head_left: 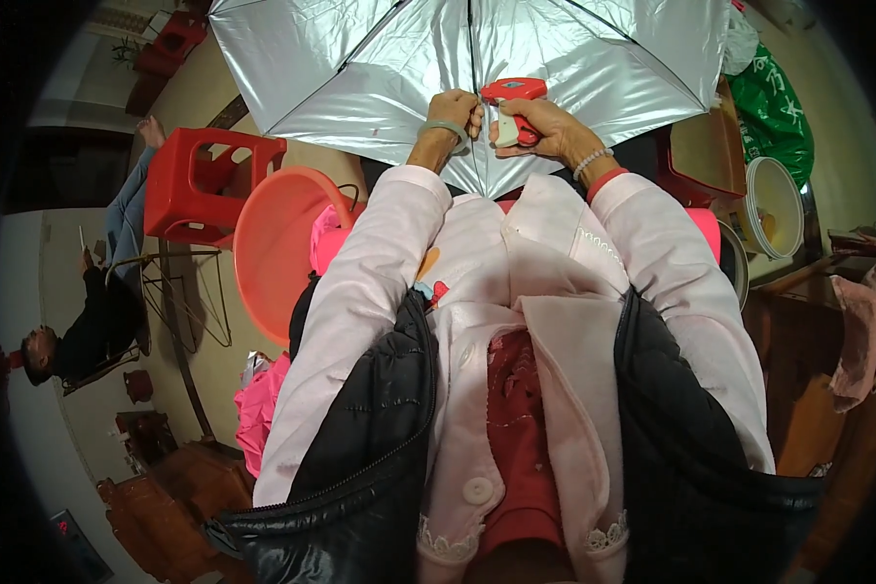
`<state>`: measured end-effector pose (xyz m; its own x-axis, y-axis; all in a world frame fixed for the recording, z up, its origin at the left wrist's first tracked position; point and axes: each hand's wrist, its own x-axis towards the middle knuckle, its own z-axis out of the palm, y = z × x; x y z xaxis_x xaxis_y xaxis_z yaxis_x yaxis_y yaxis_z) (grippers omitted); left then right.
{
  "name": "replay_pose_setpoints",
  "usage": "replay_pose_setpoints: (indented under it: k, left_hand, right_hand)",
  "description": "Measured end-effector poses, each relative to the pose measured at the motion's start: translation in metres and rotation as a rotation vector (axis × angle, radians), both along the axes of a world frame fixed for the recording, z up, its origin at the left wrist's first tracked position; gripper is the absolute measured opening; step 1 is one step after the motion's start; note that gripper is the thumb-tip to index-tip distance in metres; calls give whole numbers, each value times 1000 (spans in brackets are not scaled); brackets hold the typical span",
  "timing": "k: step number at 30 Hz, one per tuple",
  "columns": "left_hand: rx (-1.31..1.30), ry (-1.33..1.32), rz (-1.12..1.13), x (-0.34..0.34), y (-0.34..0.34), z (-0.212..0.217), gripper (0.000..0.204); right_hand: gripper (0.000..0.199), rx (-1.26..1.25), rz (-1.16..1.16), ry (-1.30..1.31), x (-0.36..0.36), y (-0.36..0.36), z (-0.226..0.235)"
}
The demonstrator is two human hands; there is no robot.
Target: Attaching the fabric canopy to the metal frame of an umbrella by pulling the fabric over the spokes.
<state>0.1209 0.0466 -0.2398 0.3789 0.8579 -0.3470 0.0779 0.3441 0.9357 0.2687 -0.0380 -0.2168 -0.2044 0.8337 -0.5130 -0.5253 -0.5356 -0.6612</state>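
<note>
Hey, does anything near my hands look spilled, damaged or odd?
No spill or clear damage shows. Only the shiny silver fabric umbrella seems odd: it's spread open indoors, right in front of you, where outdoor use is more usual. Your right hand holds a red-and-white handheld tool over it.

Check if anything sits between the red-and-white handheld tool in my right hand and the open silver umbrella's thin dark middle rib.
Nothing visible stands between the red-and-white tool and the thin dark rib. Your curled left hand is close, just left of the tool.
</note>
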Motion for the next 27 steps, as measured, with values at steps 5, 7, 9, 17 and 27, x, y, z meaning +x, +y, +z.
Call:
replay_pose_setpoints:
  k: [5, 7, 9, 17, 27]
  left_hand:
    - [77, 44, -74, 2, 0, 0, 17]
    - [88, 69, -95, 7, -4, 4, 18]
    - [119, 106, -82, 2, -3, 3, 18]
    - [202, 92, -71, 0, 0, -10, 21]
    - [307, 200, -61, 8, 2, -18, 21]
  right_hand:
    - [20, 27, 31, 13, 1, 4, -3]
    - [20, 52, 36, 44, 6, 6, -10]
    - [14, 44, 19, 61, 0, 8, -8]
    - [17, 84, 37, 159, -3, 12, -18]
    - [22, 109, 89, 211, -5, 5, -2]
